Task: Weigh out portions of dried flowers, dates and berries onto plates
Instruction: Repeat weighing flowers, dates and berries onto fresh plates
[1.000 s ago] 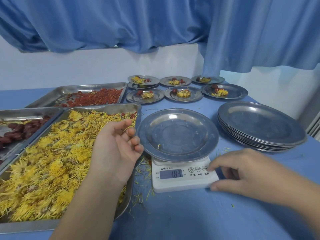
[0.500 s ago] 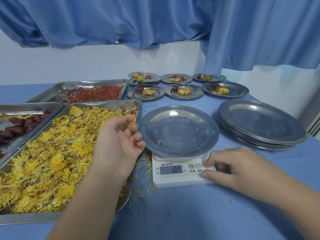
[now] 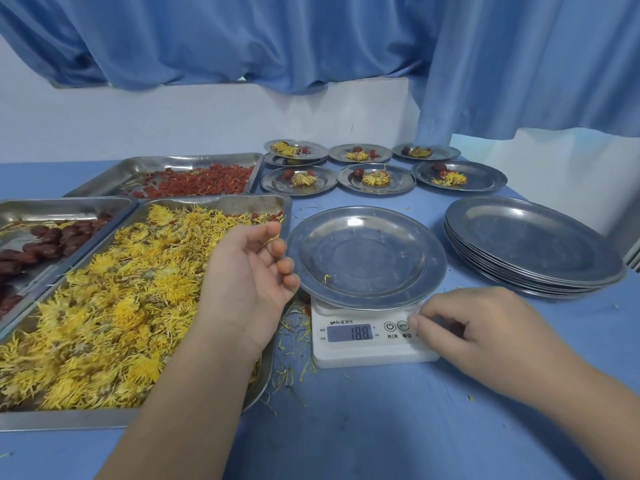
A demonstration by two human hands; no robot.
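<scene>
Blue cloth covers the table (image 3: 381, 427), and a blue curtain (image 3: 311, 46) hangs behind it. Largest on it is the flower tray (image 3: 214, 204), heaped with dried flowers (image 3: 104, 306). The date tray (image 3: 69, 202) sits to its left and the berry tray (image 3: 194, 159) behind it. A stack of empty plates (image 3: 533, 244) sits at right, and filled plates (image 3: 375, 178) line the far edge.

1 bare plate (image 3: 363, 258) rests on the scale (image 3: 367, 355), which reads 18.8; only a stray petal lies in it.

The left hand (image 3: 246, 282) hovers over the flower tray's right rim, fingers loosely curled and holding nothing I can see. The right hand (image 3: 485, 327) has its fingers curled under, with a fingertip at the scale's buttons, likely zeroing it.

The flowers look feather-light and brittle, and shed petals litter the cloth. They are best lifted as whole heads in a loose pinch from above, never squeezed. The dates (image 3: 52, 244) look firm and wrinkled, so each can take a plain pinch across its middle. The berries (image 3: 197, 183) are small and loose, and are probably easiest to pick up several at a time.
</scene>
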